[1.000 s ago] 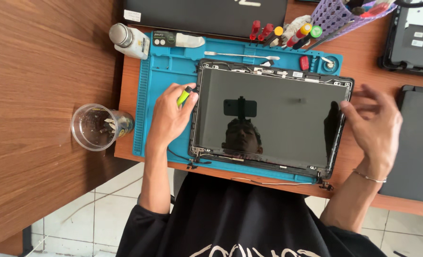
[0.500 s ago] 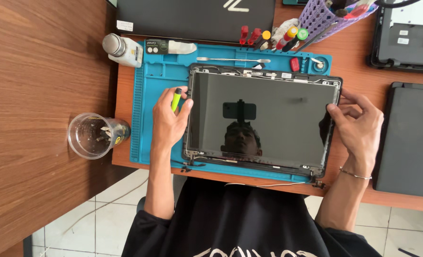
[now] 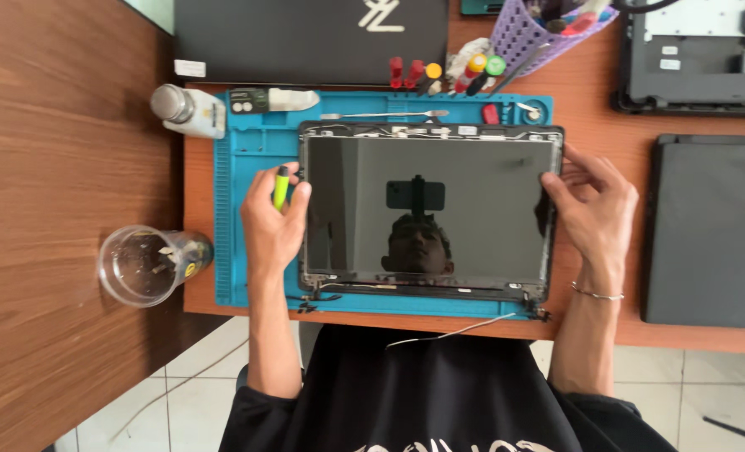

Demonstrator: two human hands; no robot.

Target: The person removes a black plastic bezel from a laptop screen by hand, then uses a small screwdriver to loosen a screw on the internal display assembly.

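Observation:
A dark laptop screen panel (image 3: 464, 176) lies flat on a blue work mat (image 3: 234, 209), its glass reflecting a head and a camera. My left hand (image 3: 270, 224) rests at the panel's left edge and grips a small yellow-green tool (image 3: 281, 187) between thumb and fingers. My right hand (image 3: 594, 209) is at the panel's right edge, fingers curled over the frame and touching it. Thin cables trail from the panel's lower hinges toward my body.
A clear plastic cup (image 3: 146, 265) with small parts stands left of the mat. A white bottle (image 3: 188, 110) lies at the mat's top left. Screwdrivers and a purple basket (image 3: 531, 33) sit at the back. Dark laptop parts (image 3: 707, 230) lie to the right.
My right hand came in from open air and settled on the panel's right edge. My left hand stays at the left edge with the tool. The view shifted slightly.

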